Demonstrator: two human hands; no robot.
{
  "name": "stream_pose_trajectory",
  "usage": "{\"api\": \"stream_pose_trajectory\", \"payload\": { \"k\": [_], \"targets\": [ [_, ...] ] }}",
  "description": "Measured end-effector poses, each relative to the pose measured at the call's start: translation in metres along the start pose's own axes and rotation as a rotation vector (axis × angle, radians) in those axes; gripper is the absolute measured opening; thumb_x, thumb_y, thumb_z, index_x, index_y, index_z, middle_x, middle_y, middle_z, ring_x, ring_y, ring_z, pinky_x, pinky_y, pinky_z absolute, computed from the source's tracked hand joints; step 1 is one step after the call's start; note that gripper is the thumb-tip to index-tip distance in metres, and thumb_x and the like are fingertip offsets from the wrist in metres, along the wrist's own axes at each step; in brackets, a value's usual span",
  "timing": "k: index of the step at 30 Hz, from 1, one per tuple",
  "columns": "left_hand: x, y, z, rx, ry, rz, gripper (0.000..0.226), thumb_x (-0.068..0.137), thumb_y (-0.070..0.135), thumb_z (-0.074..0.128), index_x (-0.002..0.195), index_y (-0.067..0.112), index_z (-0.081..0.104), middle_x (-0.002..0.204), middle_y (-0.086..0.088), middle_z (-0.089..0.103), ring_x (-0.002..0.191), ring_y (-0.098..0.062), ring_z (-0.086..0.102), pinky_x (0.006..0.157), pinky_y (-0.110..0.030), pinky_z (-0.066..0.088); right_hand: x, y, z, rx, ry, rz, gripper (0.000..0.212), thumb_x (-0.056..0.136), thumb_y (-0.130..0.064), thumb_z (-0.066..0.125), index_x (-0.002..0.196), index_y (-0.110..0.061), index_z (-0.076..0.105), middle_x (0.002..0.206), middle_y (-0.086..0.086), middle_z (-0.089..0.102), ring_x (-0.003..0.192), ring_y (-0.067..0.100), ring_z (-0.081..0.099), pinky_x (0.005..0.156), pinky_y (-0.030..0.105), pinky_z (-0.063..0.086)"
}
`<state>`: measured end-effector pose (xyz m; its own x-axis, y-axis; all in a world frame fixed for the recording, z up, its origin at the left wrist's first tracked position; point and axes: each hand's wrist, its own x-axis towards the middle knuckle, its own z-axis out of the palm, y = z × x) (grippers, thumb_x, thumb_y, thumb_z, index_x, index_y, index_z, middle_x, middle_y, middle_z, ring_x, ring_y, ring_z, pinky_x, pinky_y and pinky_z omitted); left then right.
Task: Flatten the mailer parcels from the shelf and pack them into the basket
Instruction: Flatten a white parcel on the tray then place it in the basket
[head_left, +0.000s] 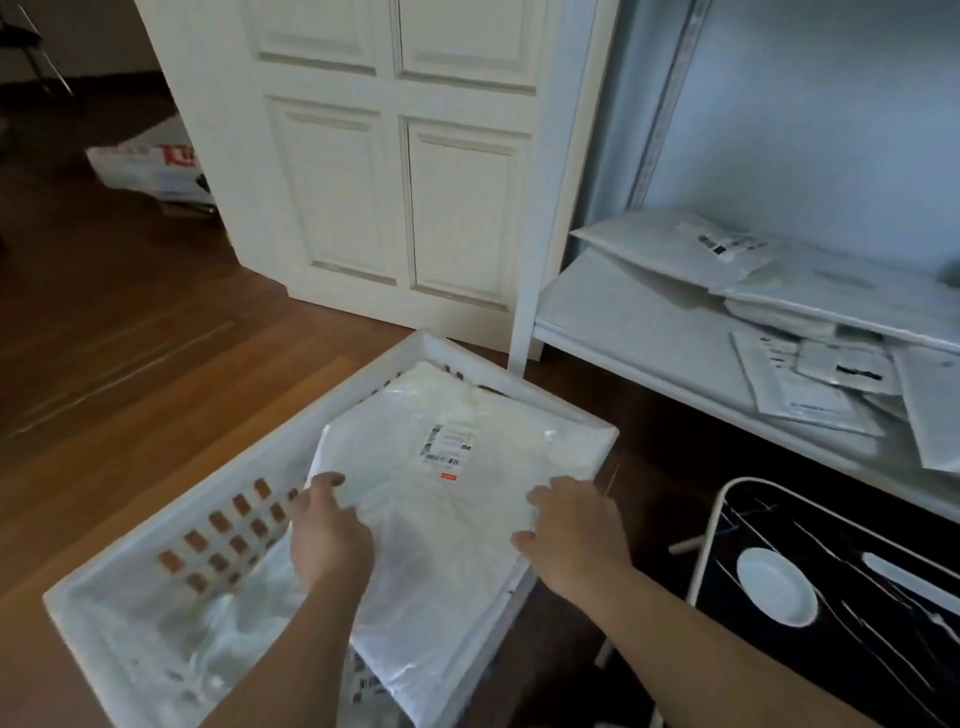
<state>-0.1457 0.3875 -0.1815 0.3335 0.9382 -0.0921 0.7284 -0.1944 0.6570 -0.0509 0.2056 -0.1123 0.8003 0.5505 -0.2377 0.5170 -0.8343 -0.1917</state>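
- Under both palms lies a white mailer (457, 499), spread over the white basket (130, 613); its far end rests near the basket's far corner, and its near end hangs over the rim toward the person.
- Left hand (330, 535) sits on the mailer's left edge with fingers curled over the fold, apparently gripping it (the blur makes a firm grip hard to confirm).
- Right hand (576, 535) sits on the mailer's right side, fingers bent down onto the plastic; whether it pinches or only presses I cannot tell.
- Between the two hands and a little beyond them is the shipping label (447, 447), face up.
- Long axis of the mailer runs away from the person, roughly from the wrists toward the far corner, skewed against the basket's sides.
- Both hands are about equally near, one on each long edge, so a downward press or a shove forward would fall to both together, in my judgement.
- Beyond and to the right of the right hand, well apart, more mailers (810, 384) lie heaped on the white shelf (623, 322), not yet packed.
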Motion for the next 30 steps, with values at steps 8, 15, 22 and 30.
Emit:
{"api": "stream_pose_trajectory", "payload": {
  "k": [8, 15, 22, 30],
  "targets": [
    [0.005, -0.019, 0.055, 0.787, -0.285, 0.006, 0.059, 0.098, 0.042, 0.031, 0.152, 0.035, 0.008, 0.155, -0.01, -0.029, 0.139, -0.048, -0.024, 0.109, -0.066, -0.013, 0.034, 0.003, 0.039, -0.363, -0.251, -0.149, 0.065, 0.097, -0.061, 0.016, 0.145, -0.023, 0.04, 0.161, 0.013, 0.008, 0.147, 0.031, -0.01, 0.117, 0.051, -0.01],
    [-0.017, 0.022, 0.145, 0.724, -0.579, 0.635, 0.075, 0.094, 0.064, 0.029, 0.129, 0.051, -0.036, 0.136, 0.007, -0.055, 0.125, -0.033, -0.049, 0.099, -0.077, -0.014, 0.043, 0.006, 0.056, -0.401, -0.206, -0.213, 0.072, 0.096, -0.056, 0.036, 0.152, -0.014, 0.02, 0.16, 0.011, 0.011, 0.148, 0.031, -0.006, 0.115, 0.056, -0.011],
    [0.003, 0.019, 0.191, 1.032, -0.779, 0.519, 0.087, 0.089, 0.056, 0.049, 0.145, 0.045, -0.017, 0.148, 0.002, -0.043, 0.141, -0.032, -0.03, 0.107, -0.072, 0.005, 0.056, 0.014, 0.059, -0.261, -0.137, -0.262, 0.052, 0.096, -0.03, 0.033, 0.145, -0.014, 0.032, 0.153, 0.011, 0.026, 0.142, 0.028, 0.016, 0.116, 0.05, 0.005],
    [0.006, 0.047, 0.172, 0.822, -0.932, 0.462, 0.057, 0.101, 0.029, 0.039, 0.152, 0.033, 0.012, 0.16, 0.005, -0.011, 0.148, -0.031, -0.003, 0.115, -0.058, 0.017, 0.056, 0.022, 0.056, -0.178, -0.146, -0.323, 0.051, 0.098, -0.032, 0.031, 0.147, -0.02, 0.03, 0.158, 0.008, 0.018, 0.146, 0.026, 0.003, 0.116, 0.047, -0.002]
  ]
}}
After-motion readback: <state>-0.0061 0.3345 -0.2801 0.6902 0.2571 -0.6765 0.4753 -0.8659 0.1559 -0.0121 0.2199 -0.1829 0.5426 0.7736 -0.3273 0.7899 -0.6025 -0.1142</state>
